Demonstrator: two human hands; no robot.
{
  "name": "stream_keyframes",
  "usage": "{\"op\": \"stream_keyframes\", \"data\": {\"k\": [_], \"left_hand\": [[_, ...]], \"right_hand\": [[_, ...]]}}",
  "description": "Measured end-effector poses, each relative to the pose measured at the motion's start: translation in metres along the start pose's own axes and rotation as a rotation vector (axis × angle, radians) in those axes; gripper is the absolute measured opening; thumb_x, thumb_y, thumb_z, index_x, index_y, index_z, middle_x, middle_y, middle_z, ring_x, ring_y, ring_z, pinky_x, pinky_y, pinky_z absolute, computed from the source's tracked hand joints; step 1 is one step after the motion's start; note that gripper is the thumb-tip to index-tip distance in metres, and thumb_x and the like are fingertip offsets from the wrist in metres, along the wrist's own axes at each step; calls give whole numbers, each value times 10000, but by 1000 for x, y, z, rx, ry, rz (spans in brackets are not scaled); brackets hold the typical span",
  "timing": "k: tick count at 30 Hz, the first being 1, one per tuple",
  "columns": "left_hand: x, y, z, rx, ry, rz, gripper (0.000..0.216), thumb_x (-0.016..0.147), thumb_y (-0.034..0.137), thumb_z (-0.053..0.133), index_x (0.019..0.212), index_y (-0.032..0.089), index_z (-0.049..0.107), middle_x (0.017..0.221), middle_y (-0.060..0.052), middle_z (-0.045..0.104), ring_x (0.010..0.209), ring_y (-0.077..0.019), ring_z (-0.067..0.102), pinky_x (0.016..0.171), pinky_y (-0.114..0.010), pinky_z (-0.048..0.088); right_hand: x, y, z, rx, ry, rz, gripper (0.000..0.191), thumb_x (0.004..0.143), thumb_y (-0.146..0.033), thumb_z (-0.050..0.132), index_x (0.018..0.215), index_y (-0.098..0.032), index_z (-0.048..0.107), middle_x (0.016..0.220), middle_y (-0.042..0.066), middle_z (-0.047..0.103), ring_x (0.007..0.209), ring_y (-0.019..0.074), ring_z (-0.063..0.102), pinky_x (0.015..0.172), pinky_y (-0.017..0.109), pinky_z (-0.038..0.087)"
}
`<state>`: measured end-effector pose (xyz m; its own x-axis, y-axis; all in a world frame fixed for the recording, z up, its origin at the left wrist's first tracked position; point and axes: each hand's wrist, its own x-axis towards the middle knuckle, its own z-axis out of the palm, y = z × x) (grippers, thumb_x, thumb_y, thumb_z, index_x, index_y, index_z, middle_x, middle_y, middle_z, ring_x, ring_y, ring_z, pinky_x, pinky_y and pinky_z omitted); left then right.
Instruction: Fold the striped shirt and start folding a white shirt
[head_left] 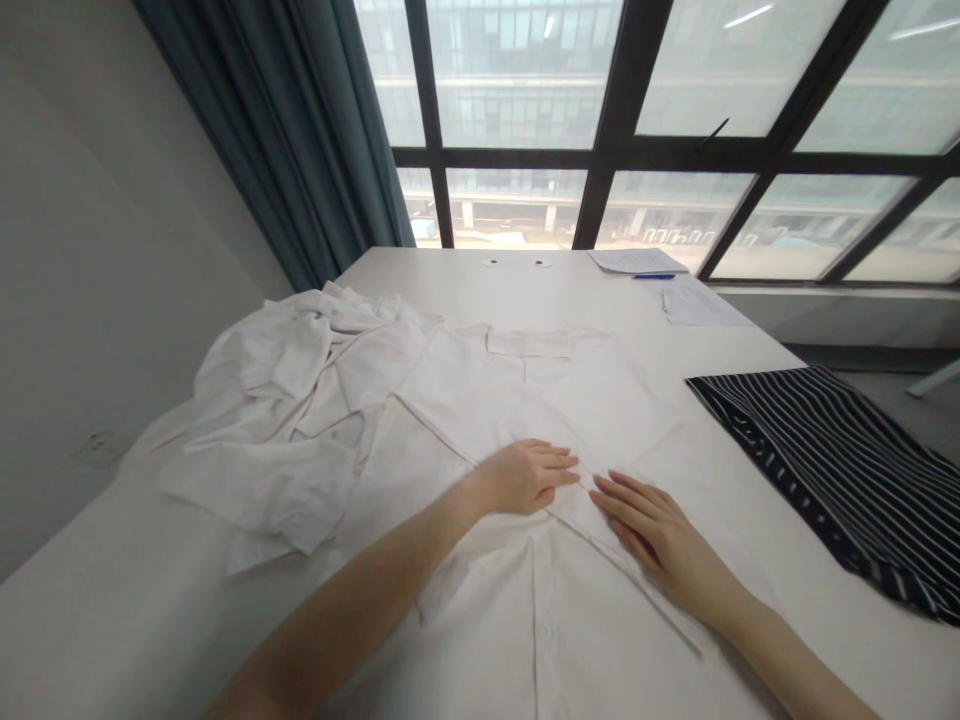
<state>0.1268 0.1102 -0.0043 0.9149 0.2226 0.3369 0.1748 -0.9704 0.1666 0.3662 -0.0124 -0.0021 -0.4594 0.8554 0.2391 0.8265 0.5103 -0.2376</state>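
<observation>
A white shirt [540,400] lies spread flat on the white table [465,280], collar toward the window, with both sleeves folded in across its middle. My left hand [525,475] rests flat on the shirt's centre, fingers stretched out and pointing right. Just to its right, my right hand [645,520] lies flat on the fabric with fingers extended toward the left, fingertips nearly meeting the left hand's. Neither hand grips anything.
A crumpled heap of white clothes [292,400] lies to the left of the shirt. A black-and-white striped garment [832,460] sits at the right edge. Papers [637,262] and a blue pen [654,277] lie at the far end by the window; a teal curtain [300,130] hangs back left.
</observation>
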Motion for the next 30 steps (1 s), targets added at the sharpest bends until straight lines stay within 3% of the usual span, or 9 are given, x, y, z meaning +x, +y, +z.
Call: {"op": "stream_keyframes", "data": {"k": [17,30], "left_hand": [[0,1,-1,-31,-46,-36,376,884,115,464,1221,174,620,1353,-46,587,1280,-173,520,1101,-357,370],[-4,-10,-3,64,-3,-41,294,897,116,505,1126,199,670,1264,-30,654,1202,-165,586,1033,-338,429]], "right_hand": [[0,-1,-1,14,13,8,424,968,-239,465,1390,-269,502,1397,48,553,1334,223,448,1037,434,458],[1,-2,-2,19,11,14,391,969,-234,458,1349,-255,545,1390,59,558,1322,231,464,1029,444,465]]}}
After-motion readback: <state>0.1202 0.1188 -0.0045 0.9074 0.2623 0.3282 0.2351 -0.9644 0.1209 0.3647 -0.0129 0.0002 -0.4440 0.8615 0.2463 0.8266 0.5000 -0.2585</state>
